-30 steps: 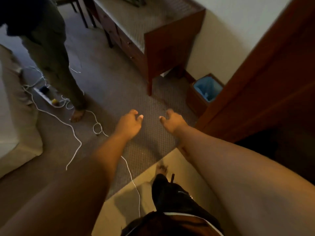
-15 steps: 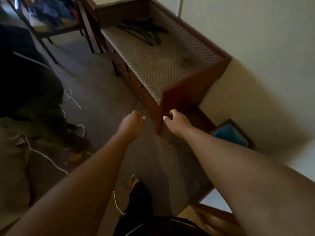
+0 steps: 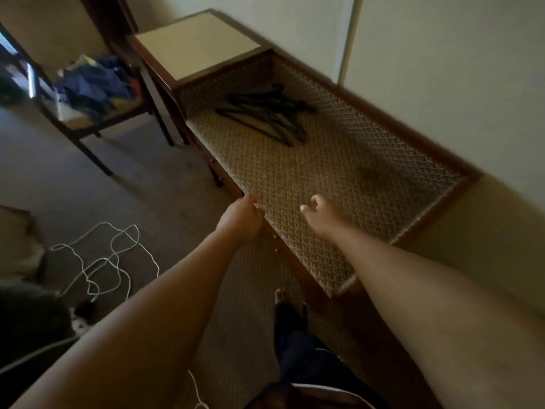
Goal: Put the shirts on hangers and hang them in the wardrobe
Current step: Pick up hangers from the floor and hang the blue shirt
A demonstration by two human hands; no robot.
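Both hands reach forward empty, fingers loosely curled: left hand (image 3: 240,215), right hand (image 3: 320,214); black hangers (image 3: 265,113) lie far on the bench (image 3: 295,178); shirts (image 3: 94,87) heaped on a chair far left; nothing hung yet.

A low wooden bench (image 3: 460,166) with a patterned woven top carries a loose pile of black hangers (image 3: 267,113).

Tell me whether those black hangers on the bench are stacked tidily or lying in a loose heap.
A loose heap: the hangers lie flat on the bench's woven top, crossing one another at different angles, hooks pointing different ways.
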